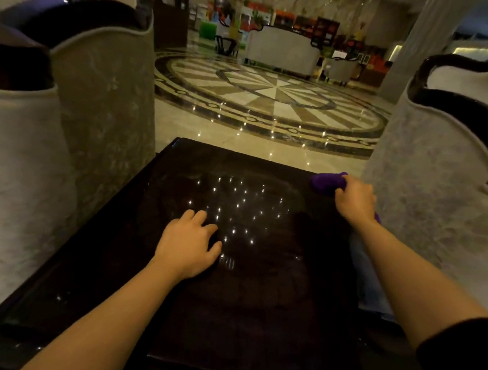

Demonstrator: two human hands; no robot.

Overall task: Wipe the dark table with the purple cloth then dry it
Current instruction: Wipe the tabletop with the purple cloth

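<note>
Two hands: right hand (355, 201) grip clenched on purple cloth (328, 182), left hand (188, 245) flat, released, on dark table (275, 312).

Head view, forward and down

One wide-angle camera looks from above the near edge of the dark table (244, 286), close over it, facing the lobby floor (274, 96) beyond.

— What colour was the cloth (328, 182) under the right hand (354, 201)?
— Deep purple, against a glossy, near-black brown worktop (188, 318) speckled with white light spots just beyond the left hand (188, 245).
— And farther out?
— The floor (259, 97) past both hands was cream marble with a round sunburst of tan, white and grey wedges ringed in dark bands. The chairs (101, 108) on either side were pale grey with a faint mottled pattern and dark trim.
</note>
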